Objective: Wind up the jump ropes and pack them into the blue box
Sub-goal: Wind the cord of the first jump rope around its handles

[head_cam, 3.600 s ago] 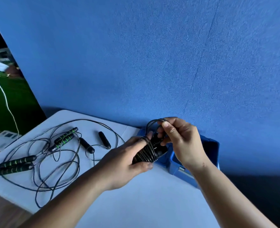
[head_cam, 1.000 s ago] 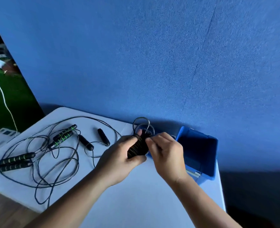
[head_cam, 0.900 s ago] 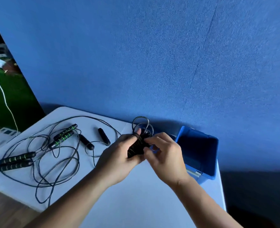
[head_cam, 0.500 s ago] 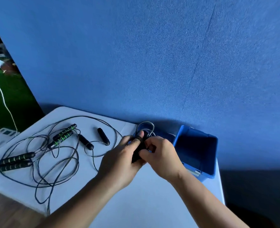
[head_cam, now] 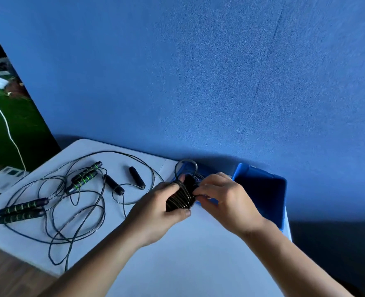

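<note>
Black wound rope bundle (head_cam: 180,198) angled up-right, left hand (head_cam: 156,213) gripping, right hand (head_cam: 224,202) fingers pinching its cord

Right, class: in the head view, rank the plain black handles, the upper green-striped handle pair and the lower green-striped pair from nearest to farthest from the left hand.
1. Plain black handles, just left of the left hand.
2. Upper green-striped handle pair, further left, mid-table.
3. Lower green-striped pair, at the table's far left edge.

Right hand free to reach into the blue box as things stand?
Probably not yet. The blue box sits open right beside the right hand, nothing between, but its fingers are pinching the wound rope bundle.
</note>
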The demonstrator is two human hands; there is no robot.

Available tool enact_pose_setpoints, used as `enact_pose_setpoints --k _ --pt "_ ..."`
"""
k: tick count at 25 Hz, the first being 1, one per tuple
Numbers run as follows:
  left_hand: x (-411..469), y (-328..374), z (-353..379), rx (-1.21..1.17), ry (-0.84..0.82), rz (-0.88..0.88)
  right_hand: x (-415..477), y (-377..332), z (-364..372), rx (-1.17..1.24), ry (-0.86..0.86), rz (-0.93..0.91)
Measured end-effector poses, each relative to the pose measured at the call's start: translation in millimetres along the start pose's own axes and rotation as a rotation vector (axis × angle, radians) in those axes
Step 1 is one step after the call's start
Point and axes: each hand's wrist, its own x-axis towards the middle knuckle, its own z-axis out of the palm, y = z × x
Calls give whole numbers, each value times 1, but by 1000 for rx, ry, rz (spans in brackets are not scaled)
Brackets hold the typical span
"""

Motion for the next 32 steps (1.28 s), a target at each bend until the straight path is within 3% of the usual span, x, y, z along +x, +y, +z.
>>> enact_pose_setpoints --k 4,8,12,17,22,27,32 --pt "-1 2 -1 24 -55 -1 0 -10 -9 125 -92 128" --pt "-3 3 -5 92 -119 -29 8 -15 -14 -175 -246 19" --pt "-6 6 -6 31 -212 -30 20 -6 -24 -117 -319 -4" --pt "-5 8 -10 -192 -226 -45 19 -4 -25 -45 -242 21" --pt "-8 9 -15 -233 -235 -14 16 -9 -24 76 -179 93" --pt "-12 8 -9 -41 -195 63 35 -9 -46 9 -539 225" --pt "-14 13 -6 -49 -200 71 53 -23 -63 -152 -757 71"
